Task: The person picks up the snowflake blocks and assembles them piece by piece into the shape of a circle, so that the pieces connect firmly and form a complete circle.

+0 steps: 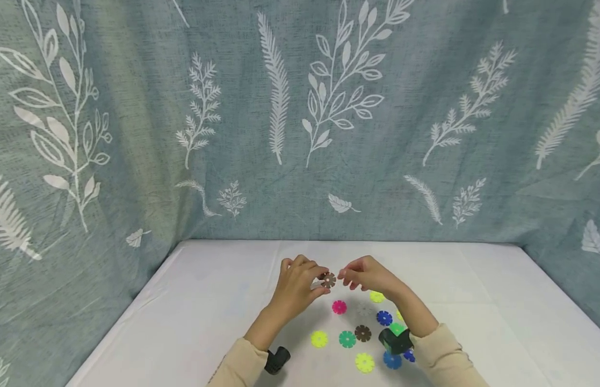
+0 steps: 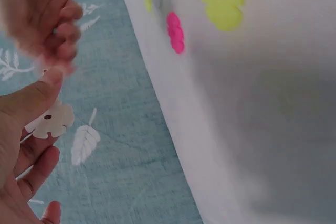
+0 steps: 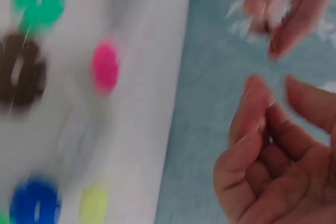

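Observation:
My left hand (image 1: 296, 285) is raised over the white table, pinching a notched, flower-shaped interlocking disc (image 1: 328, 280) between thumb and fingers. That disc looks brownish in the head view; the left wrist view shows a pale face of the disc (image 2: 54, 123) with a dark spot at its centre. Just to the right, my right hand (image 1: 369, 274) hovers with its fingers loosely bent and its fingertips pointing at the disc. In the right wrist view, the thumb of the right hand (image 3: 278, 156) stands apart from the fingers, and nothing shows between them.
Several loose discs lie on the white cloth below: pink (image 1: 339, 307), yellow (image 1: 319, 339), green (image 1: 347, 339), brown (image 1: 363, 333), blue (image 1: 384, 318) and others. Black wrist devices (image 1: 395, 341) partly cover some. A leaf-patterned curtain (image 1: 300, 204) hangs behind the table.

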